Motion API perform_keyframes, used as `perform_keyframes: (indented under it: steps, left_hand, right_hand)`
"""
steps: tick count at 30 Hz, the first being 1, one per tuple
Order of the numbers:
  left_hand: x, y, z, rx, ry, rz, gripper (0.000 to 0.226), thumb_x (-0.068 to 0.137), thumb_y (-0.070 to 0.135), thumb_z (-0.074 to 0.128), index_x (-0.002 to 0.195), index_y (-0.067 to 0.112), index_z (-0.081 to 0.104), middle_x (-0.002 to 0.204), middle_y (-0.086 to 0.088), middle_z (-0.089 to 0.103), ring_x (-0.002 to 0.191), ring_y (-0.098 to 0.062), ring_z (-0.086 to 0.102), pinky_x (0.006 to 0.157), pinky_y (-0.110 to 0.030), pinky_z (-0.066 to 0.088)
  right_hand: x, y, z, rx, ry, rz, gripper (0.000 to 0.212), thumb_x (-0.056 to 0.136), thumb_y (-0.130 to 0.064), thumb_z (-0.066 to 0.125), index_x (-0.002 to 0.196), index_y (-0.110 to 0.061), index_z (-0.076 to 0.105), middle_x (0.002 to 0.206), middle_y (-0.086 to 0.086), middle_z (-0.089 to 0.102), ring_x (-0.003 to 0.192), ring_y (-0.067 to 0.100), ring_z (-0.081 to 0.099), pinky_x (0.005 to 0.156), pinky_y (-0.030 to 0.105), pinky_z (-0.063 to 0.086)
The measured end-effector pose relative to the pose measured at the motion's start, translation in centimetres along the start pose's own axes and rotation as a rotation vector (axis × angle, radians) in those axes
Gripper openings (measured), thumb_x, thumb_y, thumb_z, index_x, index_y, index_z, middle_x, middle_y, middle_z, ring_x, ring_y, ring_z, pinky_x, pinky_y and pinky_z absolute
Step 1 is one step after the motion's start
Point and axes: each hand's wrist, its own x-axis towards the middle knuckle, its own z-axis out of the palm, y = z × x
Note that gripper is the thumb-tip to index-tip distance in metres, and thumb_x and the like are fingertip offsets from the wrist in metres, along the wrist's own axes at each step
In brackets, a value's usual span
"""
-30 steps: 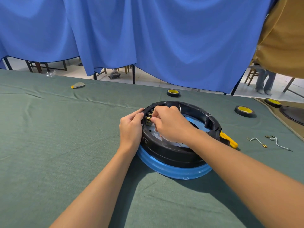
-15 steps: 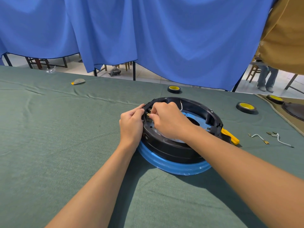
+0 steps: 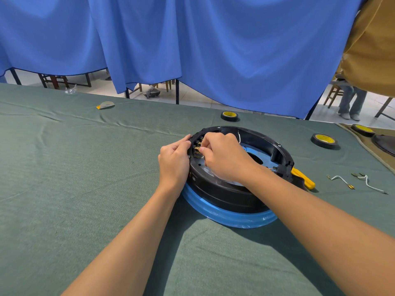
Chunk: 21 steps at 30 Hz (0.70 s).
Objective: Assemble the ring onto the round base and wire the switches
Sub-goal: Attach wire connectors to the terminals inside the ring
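A black ring (image 3: pixel 275 147) sits on the round blue base (image 3: pixel 224 214) in the middle of the green table. On the ring's left inner wall is a switch block with brass terminals (image 3: pixel 197 149). My left hand (image 3: pixel 174 161) grips the ring's outer left rim beside that block. My right hand (image 3: pixel 224 155) reaches inside the ring and pinches a brass wire end at the terminals. A thin white wire (image 3: pixel 239 136) rises behind my right hand. Most of the switch block is hidden by my fingers.
Two loose white wires (image 3: pixel 342 181) (image 3: pixel 370 184) lie to the right, near a yellow-handled tool (image 3: pixel 303 178). Tape rolls (image 3: pixel 229 115) (image 3: pixel 323 140) (image 3: pixel 363 129) sit farther back. A small grey scrap (image 3: pixel 105 105) lies far left. Another person stands at the top right.
Both hands stay at the switch block on the ring's left side. My right hand's fingers have shifted slightly at the terminals; the view has tilted a little.
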Motion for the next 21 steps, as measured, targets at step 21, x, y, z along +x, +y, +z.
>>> perform_keyframes:
  steps: [21]
  left_hand:
    - [1.2,3.6,0.1,0.364,-0.123,-0.048,0.019,0.072,0.019,0.05,0.07,0.025,0.069,0.089,-0.004,0.07,0.098,-0.03,0.063,0.094,-0.039,0.051]
  right_hand:
    - [-1.4,1.1,-3.6,-0.123,0.014,-0.081,0.019,0.096,-0.03,0.054,0.101,-0.017,0.067,0.098,0.003,0.068,0.089,0.02,0.06,0.081,0.042,0.053]
